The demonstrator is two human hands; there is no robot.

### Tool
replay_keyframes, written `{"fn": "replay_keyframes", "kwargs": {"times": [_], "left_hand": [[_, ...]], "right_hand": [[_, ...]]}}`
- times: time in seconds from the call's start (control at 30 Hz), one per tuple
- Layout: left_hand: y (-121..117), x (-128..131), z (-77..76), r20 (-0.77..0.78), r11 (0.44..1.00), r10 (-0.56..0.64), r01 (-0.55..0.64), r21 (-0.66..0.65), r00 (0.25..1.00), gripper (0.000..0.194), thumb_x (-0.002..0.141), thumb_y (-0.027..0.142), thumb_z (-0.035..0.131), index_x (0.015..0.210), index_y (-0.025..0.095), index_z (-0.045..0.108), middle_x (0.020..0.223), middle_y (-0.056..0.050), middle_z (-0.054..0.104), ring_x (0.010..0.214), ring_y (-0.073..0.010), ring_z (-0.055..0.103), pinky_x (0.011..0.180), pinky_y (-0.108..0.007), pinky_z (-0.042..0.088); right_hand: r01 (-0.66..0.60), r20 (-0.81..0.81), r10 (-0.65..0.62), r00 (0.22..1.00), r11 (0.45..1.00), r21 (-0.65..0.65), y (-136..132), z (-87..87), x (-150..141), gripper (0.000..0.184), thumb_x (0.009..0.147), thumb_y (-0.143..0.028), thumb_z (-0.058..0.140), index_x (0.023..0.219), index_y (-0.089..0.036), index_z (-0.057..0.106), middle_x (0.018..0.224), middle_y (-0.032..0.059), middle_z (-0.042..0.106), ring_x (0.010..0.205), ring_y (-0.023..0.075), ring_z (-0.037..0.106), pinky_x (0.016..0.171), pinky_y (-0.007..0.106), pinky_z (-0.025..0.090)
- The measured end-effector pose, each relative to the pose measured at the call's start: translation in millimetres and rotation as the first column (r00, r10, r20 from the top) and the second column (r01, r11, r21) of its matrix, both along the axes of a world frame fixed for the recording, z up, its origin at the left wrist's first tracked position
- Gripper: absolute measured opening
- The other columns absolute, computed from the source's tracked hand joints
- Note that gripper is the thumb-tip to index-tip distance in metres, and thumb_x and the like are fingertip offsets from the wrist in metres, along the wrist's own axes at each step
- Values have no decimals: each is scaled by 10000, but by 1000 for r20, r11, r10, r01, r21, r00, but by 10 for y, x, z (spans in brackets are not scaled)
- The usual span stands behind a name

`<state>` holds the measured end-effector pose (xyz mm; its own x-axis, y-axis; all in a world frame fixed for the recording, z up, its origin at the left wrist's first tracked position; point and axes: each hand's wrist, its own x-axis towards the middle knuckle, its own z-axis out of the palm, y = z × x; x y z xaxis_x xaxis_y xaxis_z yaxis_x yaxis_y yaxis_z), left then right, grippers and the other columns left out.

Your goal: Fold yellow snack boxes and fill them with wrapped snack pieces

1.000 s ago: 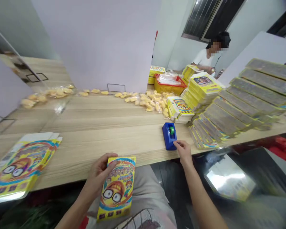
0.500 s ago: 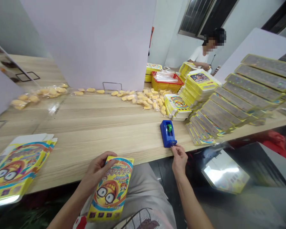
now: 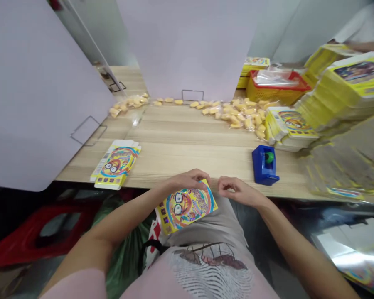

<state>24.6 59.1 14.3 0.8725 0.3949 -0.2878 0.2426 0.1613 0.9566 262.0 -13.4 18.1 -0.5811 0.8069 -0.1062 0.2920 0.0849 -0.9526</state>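
My left hand point(image 3: 190, 179) grips the top end of a yellow cartoon-printed box point(image 3: 188, 207), which lies tilted above my lap by the table edge. Just right of the box's end, my right hand point(image 3: 238, 192) is closed in a pinch, apart from the box. Whatever sits between its fingertips is too small to make out. A blue tape dispenser point(image 3: 264, 166) with a green core stands to the right of that hand. More printed boxes point(image 3: 116, 164) lie flat on the table at the left.
Small yellow wrapped pieces point(image 3: 239, 112) line the back of the table point(image 3: 180, 143). At the right are stacked boxes point(image 3: 345, 91) and a red-and-yellow basket point(image 3: 277, 91). White panels point(image 3: 190, 45) stand behind. A red stool point(image 3: 28, 232) is below left; a co-worker's arm shows far right.
My right hand has left the tape dispenser and moved left to near the box. The box has been raised and turned, its top end now pointing right. The view has swung left.
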Motion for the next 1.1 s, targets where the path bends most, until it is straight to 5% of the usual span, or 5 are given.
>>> {"fn": "replay_keyframes", "kwargs": {"times": [0.2,0.43,0.53,0.83,1.1], "left_hand": [[-98,-85,-25,27,1000,4,-3,-18,1000,186,731,292,701,860,158,685,753,6,619,681,-113,536,621,-213,402],[-232,-170,6,67,979,199,-196,-50,978,240,709,317,737,863,143,679,765,-10,637,694,-125,548,636,-227,411],[-313,-235,37,73,960,267,-259,-101,961,271,716,349,745,883,148,677,740,-10,628,654,-119,541,605,-222,402],[-432,-355,155,161,947,316,-300,-116,935,285,699,354,781,873,137,717,836,-63,654,767,-157,584,686,-248,448],[-371,-774,266,219,807,540,-574,138,813,592,757,489,712,1250,187,589,1157,-140,644,1009,-255,628,846,-355,493]], "right_hand": [[-103,160,92,983,993,57,159,-98,-321,167,788,-278,602,671,-164,565,703,-3,543,637,115,470,579,234,352],[308,147,-312,939,950,47,-66,-255,-578,287,700,-408,731,681,-190,546,608,-27,543,547,109,458,508,227,322],[410,-54,-424,904,897,-165,-150,-264,-648,398,636,-418,793,894,-202,583,705,-19,610,588,127,513,538,237,375],[-14,-394,-452,801,643,-766,-191,-389,-688,457,530,-479,865,579,-171,530,537,-59,503,482,70,415,511,212,345],[160,-161,-180,970,978,-133,-60,118,-551,352,779,-515,687,934,-206,751,910,78,740,851,276,683,732,369,548]]}}
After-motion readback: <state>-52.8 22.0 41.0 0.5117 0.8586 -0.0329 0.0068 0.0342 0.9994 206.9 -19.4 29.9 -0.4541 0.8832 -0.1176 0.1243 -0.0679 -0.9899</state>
